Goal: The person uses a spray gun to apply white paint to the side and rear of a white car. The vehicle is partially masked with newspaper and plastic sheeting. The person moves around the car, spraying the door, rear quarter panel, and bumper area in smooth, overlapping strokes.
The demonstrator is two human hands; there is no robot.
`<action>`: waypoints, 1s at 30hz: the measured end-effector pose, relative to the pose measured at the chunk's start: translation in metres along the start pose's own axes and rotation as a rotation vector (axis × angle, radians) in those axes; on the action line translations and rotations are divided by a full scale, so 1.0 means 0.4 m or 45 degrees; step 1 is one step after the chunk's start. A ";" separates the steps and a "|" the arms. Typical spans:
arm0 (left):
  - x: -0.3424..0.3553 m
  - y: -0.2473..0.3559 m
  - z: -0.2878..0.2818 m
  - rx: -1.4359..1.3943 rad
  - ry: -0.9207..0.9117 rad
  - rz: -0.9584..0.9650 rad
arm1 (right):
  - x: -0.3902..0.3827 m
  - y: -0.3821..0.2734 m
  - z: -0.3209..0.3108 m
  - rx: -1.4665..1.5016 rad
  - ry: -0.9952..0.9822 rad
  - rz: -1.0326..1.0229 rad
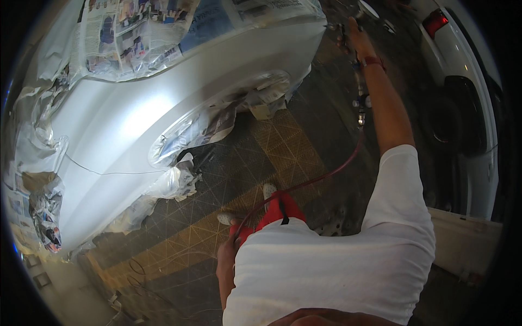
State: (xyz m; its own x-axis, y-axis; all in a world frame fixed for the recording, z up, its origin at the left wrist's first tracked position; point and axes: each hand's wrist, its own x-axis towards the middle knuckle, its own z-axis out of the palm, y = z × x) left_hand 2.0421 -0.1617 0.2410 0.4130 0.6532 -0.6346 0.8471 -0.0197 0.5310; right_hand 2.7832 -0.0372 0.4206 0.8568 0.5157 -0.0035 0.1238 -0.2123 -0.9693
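Note:
Stretched far forward at the upper right, my right hand (356, 39) is closed round a spray gun (342, 38), whose nozzle end points left at the far end of a white car panel (128, 114). A gauge fitting (359, 102) hangs below its handle. From there a dark red air hose (328, 175) curves down and left across my body. My left hand (228, 244), low at my left hip, is closed on that hose; my fingers are partly hidden by the shirt and dim light.
Newspaper and plastic masking (133, 38) covers the panel's upper part. More paper fills the wheel arch (209, 127). A white vehicle with a red tail light (434, 22) stands close on the right. Below lies a grey and yellow grid floor (283, 144). A thin cable (136, 277) lies at lower left.

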 end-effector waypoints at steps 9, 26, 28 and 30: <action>-0.042 -0.127 0.010 0.076 0.098 -0.033 | -0.051 0.111 0.063 -0.192 0.101 -0.027; -0.158 -0.938 0.257 -0.576 0.045 -0.402 | -0.991 -0.375 0.791 0.171 -0.623 -0.272; -0.206 -0.932 0.214 -0.713 0.045 -0.452 | -1.045 -0.396 0.884 0.098 -0.601 -0.278; -0.240 -0.995 0.230 -0.780 0.131 -0.472 | -1.106 -0.423 0.985 0.153 -0.652 -0.293</action>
State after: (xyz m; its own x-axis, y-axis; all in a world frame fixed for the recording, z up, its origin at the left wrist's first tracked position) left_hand 1.6961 -0.2860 0.0390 0.0755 0.6034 -0.7939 0.5737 0.6249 0.5295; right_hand 2.1859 0.0974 0.4894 0.4589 0.8802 0.1210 0.1948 0.0332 -0.9803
